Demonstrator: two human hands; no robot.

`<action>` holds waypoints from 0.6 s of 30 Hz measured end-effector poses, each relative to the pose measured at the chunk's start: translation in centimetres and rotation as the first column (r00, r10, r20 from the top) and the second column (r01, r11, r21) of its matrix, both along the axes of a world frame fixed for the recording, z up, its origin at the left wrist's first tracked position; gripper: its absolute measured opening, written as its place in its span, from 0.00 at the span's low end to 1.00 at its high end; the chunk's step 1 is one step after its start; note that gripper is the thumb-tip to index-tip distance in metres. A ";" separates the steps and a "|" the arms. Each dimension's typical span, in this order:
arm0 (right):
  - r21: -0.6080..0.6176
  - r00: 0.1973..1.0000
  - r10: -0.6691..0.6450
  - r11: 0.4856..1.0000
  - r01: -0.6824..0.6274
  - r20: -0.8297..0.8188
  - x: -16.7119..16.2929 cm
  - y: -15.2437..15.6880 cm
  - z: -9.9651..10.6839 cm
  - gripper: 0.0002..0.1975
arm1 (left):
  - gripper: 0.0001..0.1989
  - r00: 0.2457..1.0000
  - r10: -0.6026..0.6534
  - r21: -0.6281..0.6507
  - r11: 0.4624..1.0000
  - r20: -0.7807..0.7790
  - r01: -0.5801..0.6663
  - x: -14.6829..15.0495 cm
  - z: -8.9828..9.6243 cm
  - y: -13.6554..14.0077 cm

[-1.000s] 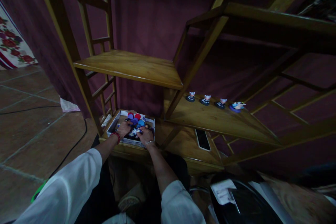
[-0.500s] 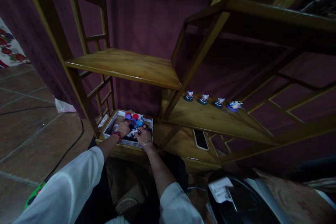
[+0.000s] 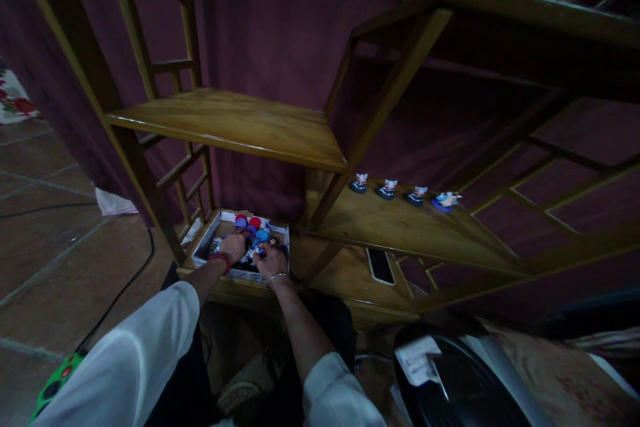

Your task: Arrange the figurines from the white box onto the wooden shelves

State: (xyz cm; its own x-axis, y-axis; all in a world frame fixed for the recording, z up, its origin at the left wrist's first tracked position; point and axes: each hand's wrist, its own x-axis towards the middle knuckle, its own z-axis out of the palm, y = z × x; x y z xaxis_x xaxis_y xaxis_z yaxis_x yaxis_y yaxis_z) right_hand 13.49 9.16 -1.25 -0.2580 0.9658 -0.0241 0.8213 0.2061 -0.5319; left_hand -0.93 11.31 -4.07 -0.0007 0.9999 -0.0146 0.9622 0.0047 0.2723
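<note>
A shallow white box [image 3: 203,248] on the low wooden shelf holds small figurines and round bases in blue, purple and red. Both my hands reach inside it. My left hand [image 3: 233,246], with a red bead bracelet at the wrist, is closed among the pieces on the left; its fingertips and whatever they grip are hidden. On the right, my right hand [image 3: 273,261], wearing a silver bangle, pinches a small white-and-blue figurine [image 3: 260,251]. Blue round bases [image 3: 262,235] lie just beyond the fingers, beside a red one [image 3: 255,221].
Several small figurines [image 3: 387,189] stand in a row on the higher shelf [image 3: 400,227] at right. A phone [image 3: 381,266] lies on the lower shelf. Overhead juts a wooden shelf board [image 3: 230,123]. A black stool [image 3: 465,380] with papers is at lower right.
The view has shifted slightly. My hands stay in the box, with small finger movements among the pieces. The row of figurines stands as before.
</note>
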 end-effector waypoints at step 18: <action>-0.004 0.999 -0.040 0.999 0.040 0.013 -0.2 0.1 -0.1 0.12 | 0.15 0.996 0.083 -0.036 0.996 0.024 -0.083 0.4 0.9 0.2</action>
